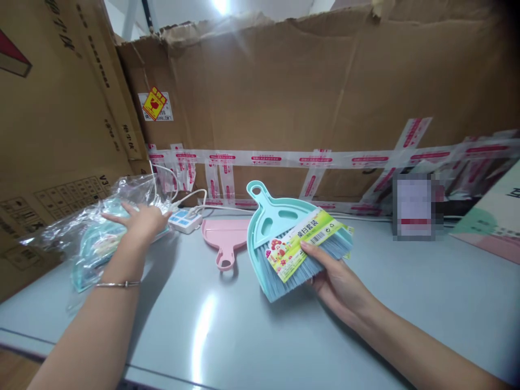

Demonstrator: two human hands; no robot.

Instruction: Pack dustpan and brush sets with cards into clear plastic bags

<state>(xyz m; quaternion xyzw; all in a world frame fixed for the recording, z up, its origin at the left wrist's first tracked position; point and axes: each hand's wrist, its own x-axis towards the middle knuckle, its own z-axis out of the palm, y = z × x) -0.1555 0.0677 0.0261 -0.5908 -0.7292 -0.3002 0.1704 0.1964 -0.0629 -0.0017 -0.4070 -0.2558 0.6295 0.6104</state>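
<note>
My right hand point(335, 279) grips a teal dustpan-and-brush set point(276, 230) by its bristle end, thumb on the green and yellow paper label point(304, 241). The set is lifted a little over the grey table point(252, 336), handle pointing away. My left hand point(140, 219) lies flat with fingers stretched out on a clear plastic bag point(81, 227) that holds more teal dustpans point(91, 252) at the left. A pink dustpan point(225, 238) rests on the table between my hands.
A white power strip point(184, 221) with white cables sits behind the pink dustpan. Taped cardboard walls point(309, 92) close off the back and left. A printed box point(493, 222) stands at the far right. A bracelet is on my left wrist.
</note>
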